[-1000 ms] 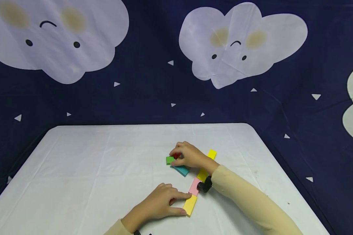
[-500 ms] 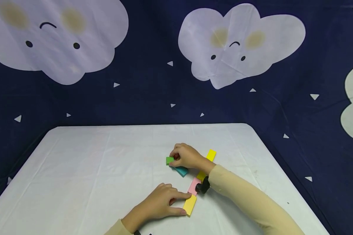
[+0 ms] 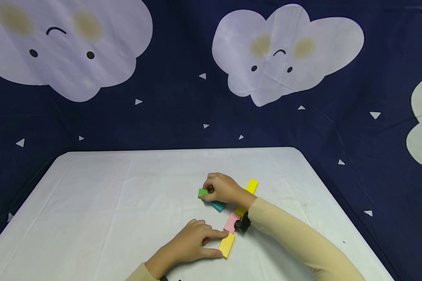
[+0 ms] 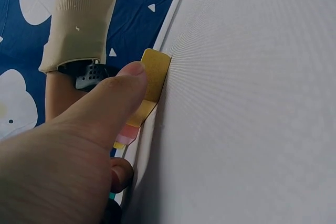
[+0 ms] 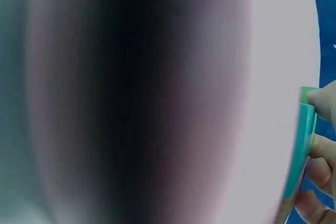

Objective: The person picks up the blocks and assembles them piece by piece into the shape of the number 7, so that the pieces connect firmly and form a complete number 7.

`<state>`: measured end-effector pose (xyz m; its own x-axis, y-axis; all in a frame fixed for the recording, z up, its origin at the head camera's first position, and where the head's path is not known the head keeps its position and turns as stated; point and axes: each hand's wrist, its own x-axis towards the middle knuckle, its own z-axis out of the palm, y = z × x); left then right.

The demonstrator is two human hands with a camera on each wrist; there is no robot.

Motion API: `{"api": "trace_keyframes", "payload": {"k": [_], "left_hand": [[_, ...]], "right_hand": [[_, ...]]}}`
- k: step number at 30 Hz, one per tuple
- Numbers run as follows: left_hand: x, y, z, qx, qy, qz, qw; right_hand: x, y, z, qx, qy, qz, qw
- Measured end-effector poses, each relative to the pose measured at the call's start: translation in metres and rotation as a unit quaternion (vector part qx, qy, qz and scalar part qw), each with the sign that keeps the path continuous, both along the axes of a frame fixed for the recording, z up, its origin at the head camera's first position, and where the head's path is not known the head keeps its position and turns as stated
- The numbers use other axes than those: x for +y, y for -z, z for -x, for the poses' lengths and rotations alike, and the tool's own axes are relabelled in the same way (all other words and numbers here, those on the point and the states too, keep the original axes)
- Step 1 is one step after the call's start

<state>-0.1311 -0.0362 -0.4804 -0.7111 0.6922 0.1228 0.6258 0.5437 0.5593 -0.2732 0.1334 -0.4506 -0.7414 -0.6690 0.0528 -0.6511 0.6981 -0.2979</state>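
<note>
My left hand (image 3: 191, 242) spans the near yellow block (image 3: 227, 245), index fingertip by one end and thumb at the other. In the left wrist view the thumb lies against that yellow block (image 4: 155, 74). Up the table, my right hand (image 3: 223, 190) pinches a small green block (image 3: 202, 193) between thumb and fingers. Its thumb tip overlaps the green block (image 5: 306, 94) in the right wrist view. Under this hand a teal block (image 3: 217, 206) lies slanted, partly covered. A pink block (image 3: 231, 221) adjoins the yellow one, end to end.
Beyond the pink block, more yellow (image 3: 252, 185) continues the slanted row, partly behind the right wrist. A white cloth-covered table (image 3: 109, 210) carries everything. A dark blue curtain (image 3: 176, 117) with cloud prints hangs at its back. A black wrist camera (image 3: 244, 223) overhangs the row.
My right hand has shifted slightly left and nearer, the green block moving slightly nearer too. A red piece seen between its fingers earlier is now hidden. My left hand has stayed put.
</note>
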Motion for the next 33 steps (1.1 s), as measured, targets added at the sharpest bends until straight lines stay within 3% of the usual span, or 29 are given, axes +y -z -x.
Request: {"api": "trace_keyframes", "payload": {"k": [11, 18, 23, 33], "left_hand": [[0.000, 0.001, -0.001, -0.003, -0.002, 0.001, 1.0000], [0.000, 0.000, -0.001, 0.002, -0.005, 0.003, 1.0000], [0.001, 0.000, 0.000, 0.006, -0.009, 0.009, 0.9999], [0.000, -0.001, -0.002, 0.015, -0.009, 0.008, 0.9998]], "right_hand": [[0.001, 0.001, -0.005, -0.019, -0.004, 0.035, 0.9992], [0.014, -0.010, -0.003, 0.007, -0.006, 0.088, 0.9960], [0.039, -0.019, 0.006, 0.008, 0.049, 0.100, 0.9938], [0.107, -0.018, 0.033, 0.006, 0.171, 0.065, 0.9832]]}}
